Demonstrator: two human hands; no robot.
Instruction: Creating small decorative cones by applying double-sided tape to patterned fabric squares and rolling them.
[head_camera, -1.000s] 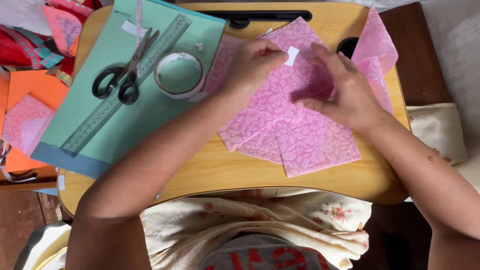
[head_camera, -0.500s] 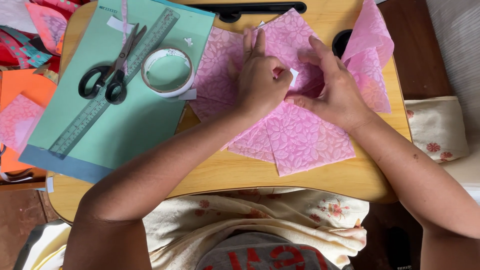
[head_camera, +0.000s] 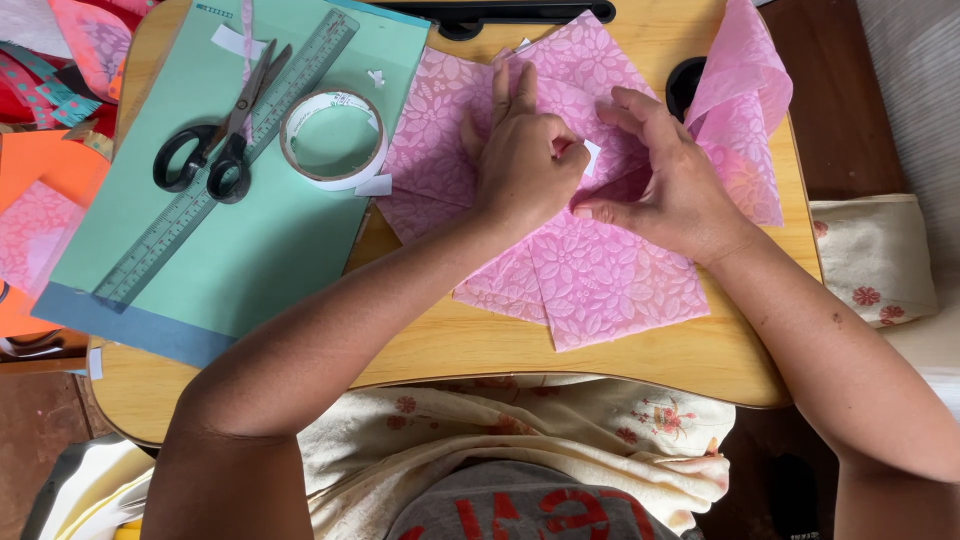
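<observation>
While the left hand (head_camera: 525, 160) now lies flat on the pink patterned paper (head_camera: 600, 270), fingers pressed together and pointing away from the body, it has slid up from the near edge of the sheets, where it was 1 second ago, to their centre — so the work has gone from shifting the sheets to pinning them down. The right hand (head_camera: 670, 180) has stayed at the same spot, its thumb and forefinger pinched narrowly on a small white tab (head_camera: 591, 157) at the paper's middle fold; I judge this to be a bit of tape or its backing, though it is too small to be sure.

The pink paper lies on the right half of the wooden lap table (head_camera: 450, 345), several overlapping sheets fanned out, with 1 more sheet curling up at the far right corner. Counted on the green mat (head_camera: 250, 250) to the left: 1 pair of scissors (head_camera: 215, 150), 1 ruler (head_camera: 230, 160), 1 roll of tape (head_camera: 333, 140) — plus 2 or 3 loose white scraps.
</observation>
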